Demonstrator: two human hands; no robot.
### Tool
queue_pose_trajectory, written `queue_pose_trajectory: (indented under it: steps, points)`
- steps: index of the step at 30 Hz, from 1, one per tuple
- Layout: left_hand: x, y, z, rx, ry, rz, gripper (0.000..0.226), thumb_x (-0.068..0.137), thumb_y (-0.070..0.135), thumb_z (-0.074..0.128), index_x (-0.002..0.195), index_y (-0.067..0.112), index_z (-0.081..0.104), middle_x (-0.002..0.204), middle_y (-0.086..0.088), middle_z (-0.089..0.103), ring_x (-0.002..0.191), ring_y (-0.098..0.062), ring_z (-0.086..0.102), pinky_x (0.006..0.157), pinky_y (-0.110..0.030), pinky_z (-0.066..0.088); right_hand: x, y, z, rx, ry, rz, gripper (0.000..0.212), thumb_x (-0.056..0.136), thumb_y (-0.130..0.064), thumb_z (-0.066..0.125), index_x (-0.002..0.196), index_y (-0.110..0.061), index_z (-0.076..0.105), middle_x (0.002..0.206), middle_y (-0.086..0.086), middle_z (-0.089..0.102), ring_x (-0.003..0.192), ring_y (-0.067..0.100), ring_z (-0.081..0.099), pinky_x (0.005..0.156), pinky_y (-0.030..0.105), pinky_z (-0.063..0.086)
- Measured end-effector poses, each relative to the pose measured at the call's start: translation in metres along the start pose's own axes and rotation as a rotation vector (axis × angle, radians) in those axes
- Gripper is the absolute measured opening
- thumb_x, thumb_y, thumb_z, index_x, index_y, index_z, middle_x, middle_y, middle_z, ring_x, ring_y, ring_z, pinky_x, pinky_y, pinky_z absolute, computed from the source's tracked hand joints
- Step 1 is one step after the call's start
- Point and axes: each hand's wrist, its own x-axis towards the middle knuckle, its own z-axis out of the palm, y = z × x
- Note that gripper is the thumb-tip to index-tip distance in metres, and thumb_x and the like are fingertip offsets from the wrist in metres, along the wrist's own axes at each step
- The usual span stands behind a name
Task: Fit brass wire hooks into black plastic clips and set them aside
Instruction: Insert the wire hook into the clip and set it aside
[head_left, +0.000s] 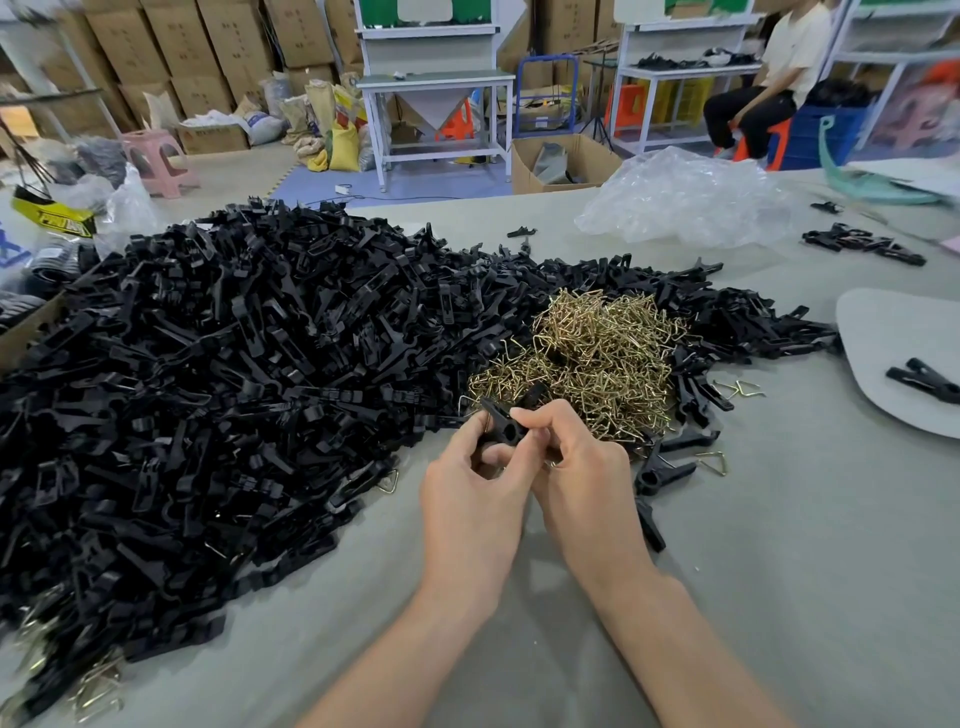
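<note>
Head — both hands (467, 493) (587, 478) pinch clip (501, 423).

Lettering on the yellow bag (52, 215) is too blurred to read.

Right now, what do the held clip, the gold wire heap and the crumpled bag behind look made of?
The clip, pinched by left hand and right hand: moulded black plastic, matte with slight sheen. The wire heap: thin bent metal, brassy yellow glints, possibly only plated. The bag: clear thin plastic film, crinkled and shiny.
</note>
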Motion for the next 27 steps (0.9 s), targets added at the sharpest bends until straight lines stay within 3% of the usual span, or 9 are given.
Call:
queue_pose_trajectory:
  steps: [3, 4, 7, 9, 13, 15, 18, 22, 27]
  points:
    - [0.0, -0.002, 0.001, 0.013, 0.026, -0.007, 0.025, 0.088, 0.036, 0.074, 0.095, 0.049, 0.055, 0.055, 0.011, 0.05, 0.056, -0.003, 0.04, 0.06, -0.021, 0.041, 0.0, -0.001, 0.001, -0.017, -0.005, 0.001, 0.036, 0.083, 0.006, 0.077, 0.11, -0.015, 0.068, 0.065, -0.038, 0.059, 0.067, -0.009, 0.062, 0.059, 0.005, 0.041]
    - [0.0, -0.003, 0.002, 0.018, 0.034, -0.007, 0.023, 0.088, 0.037, 0.074, 0.105, 0.045, 0.06, 0.056, 0.012, 0.053, 0.056, -0.001, 0.044, 0.062, -0.019, 0.042, 0.0, -0.002, 0.0, -0.007, -0.011, 0.012, 0.037, 0.083, 0.006, 0.076, 0.111, -0.016, 0.068, 0.067, -0.036, 0.061, 0.069, -0.009, 0.064, 0.06, 0.005, 0.042]
    - [0.002, -0.004, 0.002, 0.04, 0.018, -0.015, 0.059, 0.086, 0.045, 0.072, 0.138, 0.021, 0.056, 0.065, 0.015, 0.063, 0.065, 0.004, 0.056, 0.069, -0.013, 0.044, 0.001, -0.003, 0.0, 0.038, 0.009, 0.016, 0.039, 0.083, 0.01, 0.074, 0.108, -0.02, 0.066, 0.068, -0.039, 0.062, 0.073, -0.018, 0.063, 0.061, -0.001, 0.04]
    - [0.004, -0.002, 0.002, 0.065, 0.012, -0.011, 0.061, 0.084, 0.049, 0.072, 0.137, 0.023, 0.056, 0.077, 0.015, 0.069, 0.081, 0.006, 0.062, 0.078, -0.014, 0.047, 0.001, -0.007, -0.001, 0.085, 0.037, 0.03, 0.045, 0.084, 0.011, 0.072, 0.104, -0.028, 0.062, 0.072, -0.04, 0.065, 0.075, -0.018, 0.065, 0.062, -0.002, 0.042]
    - [0.005, -0.003, 0.0, 0.124, -0.026, 0.073, 0.026, 0.085, 0.049, 0.071, 0.106, 0.056, 0.056, 0.106, 0.021, 0.067, 0.101, 0.005, 0.062, 0.088, -0.018, 0.05, 0.008, -0.01, -0.007, 0.267, 0.07, 0.127, 0.035, 0.091, -0.003, 0.07, 0.103, -0.035, 0.064, 0.084, -0.022, 0.075, 0.081, -0.003, 0.071, 0.068, 0.009, 0.052]
    - [0.006, -0.005, -0.006, 0.157, -0.038, 0.149, 0.029, 0.087, 0.051, 0.067, 0.115, 0.049, 0.058, 0.114, 0.025, 0.061, 0.106, 0.002, 0.061, 0.09, -0.023, 0.051, 0.013, -0.01, -0.013, 0.424, 0.089, 0.219, 0.024, 0.092, -0.011, 0.071, 0.103, -0.031, 0.068, 0.088, -0.012, 0.077, 0.082, 0.003, 0.072, 0.071, 0.015, 0.054]
    - [0.012, -0.008, -0.014, 0.189, -0.067, 0.223, 0.059, 0.083, 0.059, 0.062, 0.136, 0.035, 0.051, 0.124, 0.024, 0.057, 0.111, -0.003, 0.059, 0.09, -0.021, 0.05, 0.017, -0.012, -0.021, 0.705, 0.087, 0.335, 0.017, 0.091, -0.01, 0.07, 0.105, -0.021, 0.069, 0.092, 0.003, 0.078, 0.081, 0.012, 0.074, 0.068, 0.019, 0.056]
    - [0.018, -0.009, -0.019, 0.313, -0.124, 0.345, 0.061, 0.084, 0.055, 0.061, 0.14, 0.036, 0.045, 0.12, 0.022, 0.056, 0.11, -0.003, 0.058, 0.09, -0.011, 0.044, 0.018, -0.014, -0.026, 0.793, 0.04, 0.373, 0.026, 0.083, -0.022, 0.07, 0.108, -0.017, 0.07, 0.093, 0.009, 0.078, 0.076, 0.013, 0.073, 0.061, 0.016, 0.054]
    - [0.021, -0.014, -0.021, 0.343, -0.084, 0.379, 0.048, 0.084, 0.052, 0.063, 0.128, 0.038, 0.05, 0.109, 0.015, 0.063, 0.106, -0.008, 0.06, 0.09, -0.022, 0.046, 0.016, -0.013, -0.024, 0.854, -0.034, 0.392, 0.022, 0.092, -0.028, 0.061, 0.11, -0.024, 0.073, 0.108, 0.015, 0.076, 0.098, 0.023, 0.074, 0.079, 0.025, 0.058]
